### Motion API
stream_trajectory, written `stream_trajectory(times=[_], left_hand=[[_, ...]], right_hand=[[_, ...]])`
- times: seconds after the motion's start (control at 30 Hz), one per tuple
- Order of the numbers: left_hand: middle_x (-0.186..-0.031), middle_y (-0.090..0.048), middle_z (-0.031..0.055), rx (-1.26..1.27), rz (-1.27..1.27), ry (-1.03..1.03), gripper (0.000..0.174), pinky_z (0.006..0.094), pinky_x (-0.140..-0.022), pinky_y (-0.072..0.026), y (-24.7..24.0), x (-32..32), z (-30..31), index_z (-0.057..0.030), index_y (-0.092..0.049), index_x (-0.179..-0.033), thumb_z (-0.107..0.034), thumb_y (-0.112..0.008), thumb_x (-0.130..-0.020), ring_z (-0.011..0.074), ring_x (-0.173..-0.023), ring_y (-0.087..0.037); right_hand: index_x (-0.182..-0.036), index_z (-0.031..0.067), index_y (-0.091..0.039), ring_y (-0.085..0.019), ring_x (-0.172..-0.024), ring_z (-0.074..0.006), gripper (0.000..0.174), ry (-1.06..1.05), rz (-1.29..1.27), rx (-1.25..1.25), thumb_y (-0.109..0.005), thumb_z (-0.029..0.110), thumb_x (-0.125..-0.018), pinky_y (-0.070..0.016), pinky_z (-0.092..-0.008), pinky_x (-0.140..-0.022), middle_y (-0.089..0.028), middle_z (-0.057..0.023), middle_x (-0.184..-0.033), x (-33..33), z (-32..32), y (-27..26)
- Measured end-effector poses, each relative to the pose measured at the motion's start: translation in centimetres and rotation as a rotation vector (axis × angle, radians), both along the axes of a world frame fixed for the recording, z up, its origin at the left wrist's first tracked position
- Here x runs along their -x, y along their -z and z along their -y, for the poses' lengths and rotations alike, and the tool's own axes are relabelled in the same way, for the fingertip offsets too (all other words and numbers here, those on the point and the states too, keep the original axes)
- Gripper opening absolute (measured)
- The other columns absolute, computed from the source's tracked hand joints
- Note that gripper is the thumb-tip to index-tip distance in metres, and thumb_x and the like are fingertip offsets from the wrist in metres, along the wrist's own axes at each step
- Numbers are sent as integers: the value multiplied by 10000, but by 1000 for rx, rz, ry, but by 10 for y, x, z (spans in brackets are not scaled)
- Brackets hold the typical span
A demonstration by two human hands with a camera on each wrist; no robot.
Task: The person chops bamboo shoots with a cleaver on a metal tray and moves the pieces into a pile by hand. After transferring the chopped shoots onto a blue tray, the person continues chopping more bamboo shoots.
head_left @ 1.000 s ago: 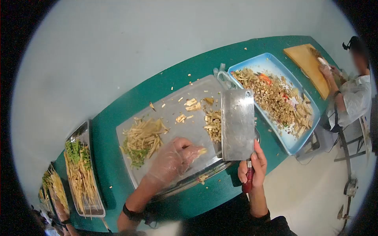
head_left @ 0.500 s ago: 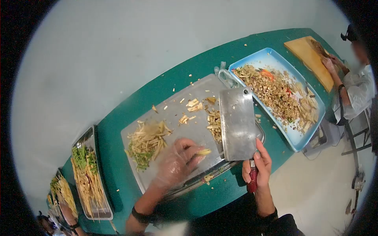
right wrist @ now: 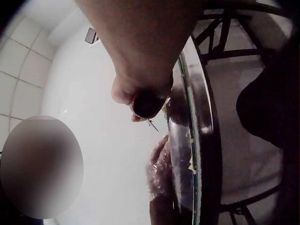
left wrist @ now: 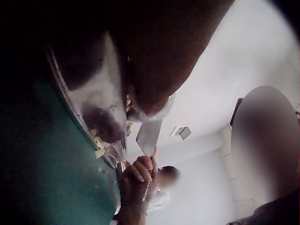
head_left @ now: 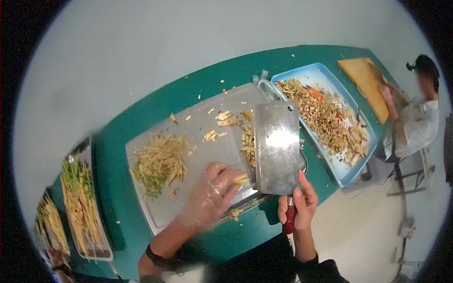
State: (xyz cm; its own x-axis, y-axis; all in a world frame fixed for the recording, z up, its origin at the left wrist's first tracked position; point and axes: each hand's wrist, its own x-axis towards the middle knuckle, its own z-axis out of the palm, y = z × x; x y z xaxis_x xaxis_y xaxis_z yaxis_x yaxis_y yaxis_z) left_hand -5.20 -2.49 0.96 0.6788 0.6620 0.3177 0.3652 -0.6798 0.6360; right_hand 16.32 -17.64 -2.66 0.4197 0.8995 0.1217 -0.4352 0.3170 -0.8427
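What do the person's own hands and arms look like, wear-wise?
Left hand: loose, crinkled, see-through plastic glove, with a black band farther down the forearm. Right hand: no glove visible; black sleeve on that arm. Whether the dark edge at the right wrist is a separate band or cuff, I can't tell. No clear markings.

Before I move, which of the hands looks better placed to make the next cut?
The right hand, I'd judge: it grips the cleaver by its red handle. The gloved left hand pinches pale strips, so it seems better suited to feeding or steadying them.
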Motion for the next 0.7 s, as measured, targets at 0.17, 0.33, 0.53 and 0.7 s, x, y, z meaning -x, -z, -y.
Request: stream_trajectory(times=[0.17, 0.33, 0.53, 0.7], left_hand=[[-1171, -597, 153, 61, -14, -34, 326, 473, -970, -532, -4, 4, 4, -102, -727, -1210, -126, -820, -898, 368, -1143, -610], [-1186, -606, 139, -113, -54, -29, 286, 494, -1006, -520, -1, 6, 3, -104, -731, -1187, -223, -798, -935, 358, -1156, -599], [-1182, -627, 120, -177, -85, -45, 256, 497, -1019, -524, 1, 8, 1, -102, -742, -1141, -259, -786, -944, 349, -1164, -607], [-1131, -651, 118, -134, 46, -77, 192, 484, -978, -543, 7, 10, -7, -91, -750, -1099, -206, -777, -947, 344, -1116, -637]], right_hand=[[-1637, 81, -471, -543, -450, -201, 493, 10, 45, -46, -504, 110, -1146, -470, -312, -398, -605, -165, -690, 4, 2, 2], [-1661, 83, -425, -539, -442, -199, 516, 9, 45, -49, -482, 101, -1148, -458, -312, -386, -606, -172, -696, 8, 2, 3], [-1658, 67, -423, -522, -432, -193, 514, 75, 106, 27, -476, 101, -1148, -448, -311, -383, -591, -165, -668, 13, -2, -6], [-1686, 46, -345, -490, -392, -174, 531, 101, 227, 26, -408, 108, -1162, -448, -295, -362, -568, -152, -649, 8, -2, 3]])
